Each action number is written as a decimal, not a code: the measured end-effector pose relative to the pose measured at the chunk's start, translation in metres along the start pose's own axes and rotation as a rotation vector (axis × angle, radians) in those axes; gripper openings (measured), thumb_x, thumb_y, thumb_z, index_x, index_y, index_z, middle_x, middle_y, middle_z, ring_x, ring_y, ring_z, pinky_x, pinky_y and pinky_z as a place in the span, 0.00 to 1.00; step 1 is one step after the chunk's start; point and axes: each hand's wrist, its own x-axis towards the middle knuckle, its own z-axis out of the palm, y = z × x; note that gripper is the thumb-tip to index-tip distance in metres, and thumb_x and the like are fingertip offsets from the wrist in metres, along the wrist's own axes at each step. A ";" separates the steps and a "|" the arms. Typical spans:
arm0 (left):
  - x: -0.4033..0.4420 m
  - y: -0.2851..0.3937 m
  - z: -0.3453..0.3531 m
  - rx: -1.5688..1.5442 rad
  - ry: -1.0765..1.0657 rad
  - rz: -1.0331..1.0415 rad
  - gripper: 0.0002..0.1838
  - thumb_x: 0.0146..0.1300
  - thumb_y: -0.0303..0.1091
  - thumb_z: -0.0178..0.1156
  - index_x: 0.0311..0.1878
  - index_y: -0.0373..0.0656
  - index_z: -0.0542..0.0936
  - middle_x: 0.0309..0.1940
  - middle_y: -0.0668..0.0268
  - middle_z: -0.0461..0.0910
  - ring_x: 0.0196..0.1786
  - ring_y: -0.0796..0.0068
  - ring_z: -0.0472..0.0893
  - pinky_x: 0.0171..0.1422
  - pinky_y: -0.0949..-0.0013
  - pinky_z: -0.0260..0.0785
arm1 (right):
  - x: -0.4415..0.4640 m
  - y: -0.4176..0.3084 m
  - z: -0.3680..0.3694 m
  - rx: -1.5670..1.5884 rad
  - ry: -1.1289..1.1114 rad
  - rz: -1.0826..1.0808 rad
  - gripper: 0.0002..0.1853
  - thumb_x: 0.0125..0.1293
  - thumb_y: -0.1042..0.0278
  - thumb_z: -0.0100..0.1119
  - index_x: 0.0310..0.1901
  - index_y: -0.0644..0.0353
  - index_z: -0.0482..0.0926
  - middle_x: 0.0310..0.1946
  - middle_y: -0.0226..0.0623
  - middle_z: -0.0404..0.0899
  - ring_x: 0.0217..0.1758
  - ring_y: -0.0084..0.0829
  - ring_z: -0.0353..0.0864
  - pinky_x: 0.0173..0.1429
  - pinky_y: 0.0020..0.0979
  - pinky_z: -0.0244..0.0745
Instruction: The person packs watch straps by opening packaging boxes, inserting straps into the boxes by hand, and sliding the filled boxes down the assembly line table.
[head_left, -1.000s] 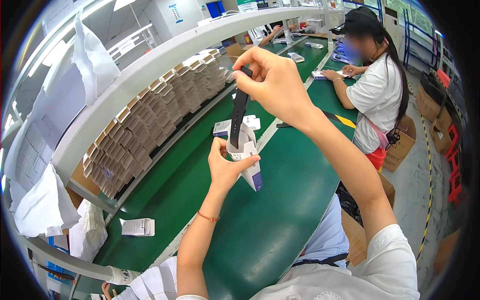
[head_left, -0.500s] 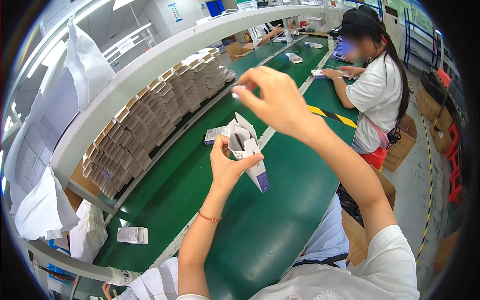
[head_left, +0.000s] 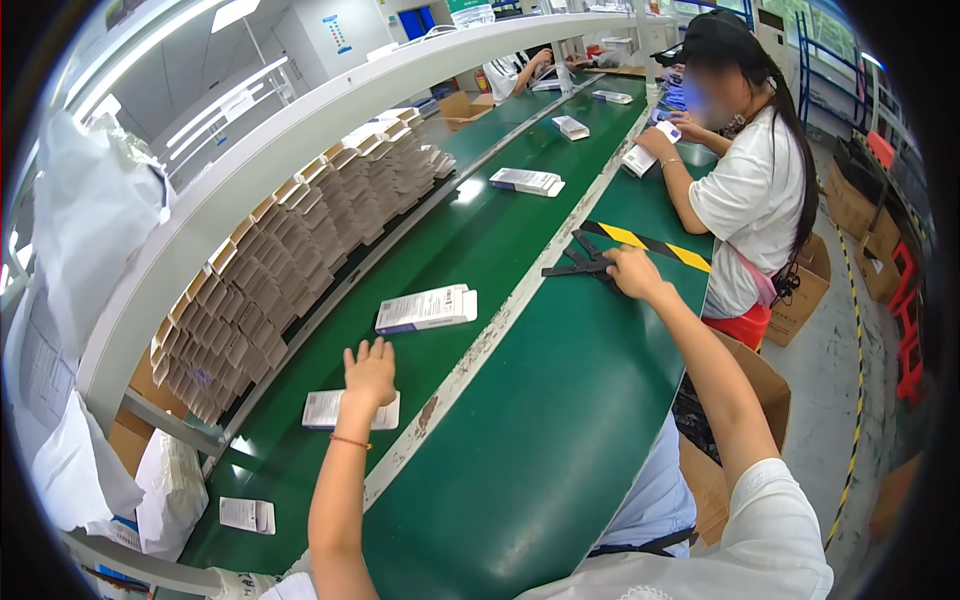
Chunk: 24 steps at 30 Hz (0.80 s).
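My left hand [head_left: 370,375] reaches over the green belt with its fingers spread and holds nothing. Beneath it lies a small white carton [head_left: 322,408], partly covered by the hand and wrist. Just beyond the fingertips is another white carton [head_left: 428,309] with a purple edge and an end flap sticking out. Over on the right, my right hand [head_left: 636,273] is curled onto several flat black strips [head_left: 580,262] lying on the green tabletop. Its fingertips are closed at the strips, whose right ends the hand hides.
Stacked open cartons [head_left: 290,250] line the belt's far side. More cartons, one at the lower left [head_left: 247,515] and one farther up [head_left: 527,182], lie on the belt. Striped tape [head_left: 650,245] crosses the tabletop. Beyond it a co-worker [head_left: 750,170] holds a carton [head_left: 650,150].
My left hand has let go of the open carton and moved left and down over the belt. My right hand has dropped from mid-air to the black strips. More cartons now show on the belt.
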 end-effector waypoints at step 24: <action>-0.018 0.088 -0.089 -1.202 0.572 0.338 0.28 0.27 0.32 0.78 0.33 0.42 0.72 0.32 0.67 0.78 0.34 0.77 0.77 0.43 0.73 0.70 | -0.021 -0.163 -0.194 1.341 0.216 -0.789 0.08 0.57 0.80 0.61 0.39 0.66 0.77 0.38 0.36 0.75 0.43 0.28 0.77 0.47 0.26 0.74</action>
